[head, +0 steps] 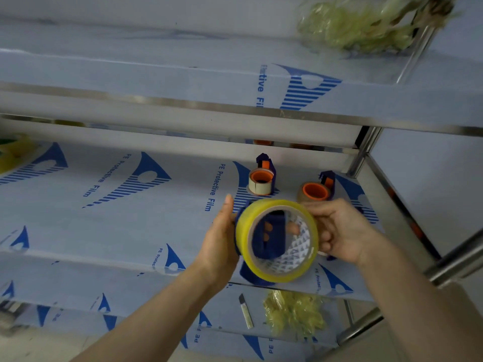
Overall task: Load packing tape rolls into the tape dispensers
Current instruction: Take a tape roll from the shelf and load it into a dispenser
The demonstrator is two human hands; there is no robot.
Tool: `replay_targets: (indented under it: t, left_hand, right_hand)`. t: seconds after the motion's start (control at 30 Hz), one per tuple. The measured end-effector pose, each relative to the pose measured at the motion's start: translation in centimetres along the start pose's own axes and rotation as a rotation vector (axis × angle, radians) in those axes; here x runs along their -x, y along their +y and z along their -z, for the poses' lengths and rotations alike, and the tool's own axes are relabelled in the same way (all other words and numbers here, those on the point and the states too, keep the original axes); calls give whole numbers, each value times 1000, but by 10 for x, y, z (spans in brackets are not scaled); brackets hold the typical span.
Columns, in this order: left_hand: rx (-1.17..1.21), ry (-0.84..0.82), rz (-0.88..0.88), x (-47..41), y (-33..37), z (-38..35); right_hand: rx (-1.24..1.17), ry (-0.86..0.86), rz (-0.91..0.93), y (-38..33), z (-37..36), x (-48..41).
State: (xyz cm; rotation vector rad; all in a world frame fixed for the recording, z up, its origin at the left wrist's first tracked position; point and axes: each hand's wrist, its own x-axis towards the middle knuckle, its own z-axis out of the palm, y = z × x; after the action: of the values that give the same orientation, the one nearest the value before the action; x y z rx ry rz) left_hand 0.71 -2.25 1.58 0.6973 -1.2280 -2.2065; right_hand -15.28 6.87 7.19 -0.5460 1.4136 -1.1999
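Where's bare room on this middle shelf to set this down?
Free: the film-covered middle shelf between the yellowish tape rolls at far left and the blue dispenser with a whitish roll. Crowded: right rear, where it and a second blue dispenser stand.

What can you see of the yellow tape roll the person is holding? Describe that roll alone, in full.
The tape roll is a wide ring of glossy, translucent yellow tape on a cardboard core printed blue-and-white inside. It is tilted, its hole facing the camera, held above the film-covered shelf. The right hand grips its right rim, a finger inside the core. The left hand lies against its left side, fingers hidden. A blue dispenser shows through the hole.
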Motion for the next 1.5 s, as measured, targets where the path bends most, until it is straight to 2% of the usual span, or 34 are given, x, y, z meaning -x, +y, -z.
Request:
replay_targets:
  t: [0.13,0.27,0.33,0.47,0.53,0.6,0.67,0.93,1.13,1.33,1.43,1.5]
  left_hand:
    - [-64,-130,-57,3,-4,5]
    - [-100,-139,-101,2,-3,6]
    - [-61,-113,-120,0,-4,6]
    - [-36,-27,-196,-4,-5,11]
    - [-70,22,-221,-4,-6,11]
    - [-140,43,-267,-2,-8,6]
    - [-208,40,-311,1,-12,-2]
    - [-318,12,-507,7,-19,-6]
    - [-331,-22,-635,12,-22,-7]
    - [-297,-44,-618,16,-24,-12]
    - [-335,-4,-589,16,-23,-9]
    - [-388,37,-564,15,-28,-6]
  right_hand:
    - [-62,36,-39,5,1,-20]
    - [-26,151,-6,17,2,-33]
    - [-29,218,88,25,3,-34]
    - [-200,423,365,29,4,-18]
    - [-51,459,437,32,-2,-6]
    - [166,362,397,37,-17,3]
    - [246,263,382,43,-32,6]
    - [-53,62,562,61,-31,4]
    - [-103,88,625,75,-34,0]
    - [138,114,655,81,-43,8]
    - [159,15,594,79,-40,14]
    - [53,41,513,73,-39,12]
